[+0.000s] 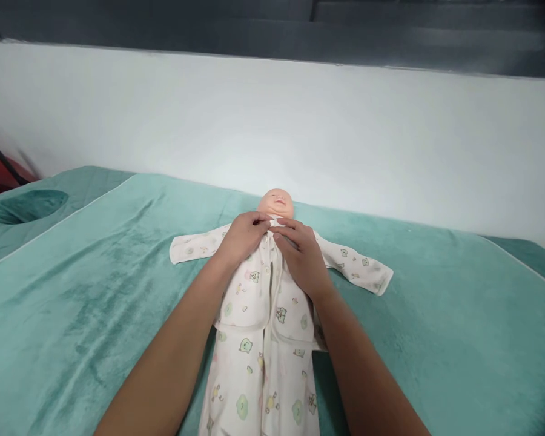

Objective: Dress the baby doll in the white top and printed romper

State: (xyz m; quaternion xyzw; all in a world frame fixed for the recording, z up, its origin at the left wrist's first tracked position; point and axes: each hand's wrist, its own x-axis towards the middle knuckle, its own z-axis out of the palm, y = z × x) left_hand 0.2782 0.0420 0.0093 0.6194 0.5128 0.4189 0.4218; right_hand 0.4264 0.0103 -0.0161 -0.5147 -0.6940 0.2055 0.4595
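A baby doll [277, 201] lies on its back, its head toward the wall, dressed in a white baby outfit [245, 303] printed with small green and yellow animals. Both sleeves stretch out sideways on the bed. At the collar, my left hand [246, 235] pinches the fabric edge just below the doll's chin. My right hand [301, 251] is at the same collar from the other side, its fingertips close to the left ones and pressed on the cloth. Below the hands the front opening runs down the middle, its edges lying near each other. Fingertips partly hide the fastening at the neck.
A teal plush cover [95, 290] spreads over the bed, with a hole [27, 206] at its left end. Behind it rises a white wall [272, 121] with a dark panel [209, 33] above. Something red and black [0, 172] stands at the far left.
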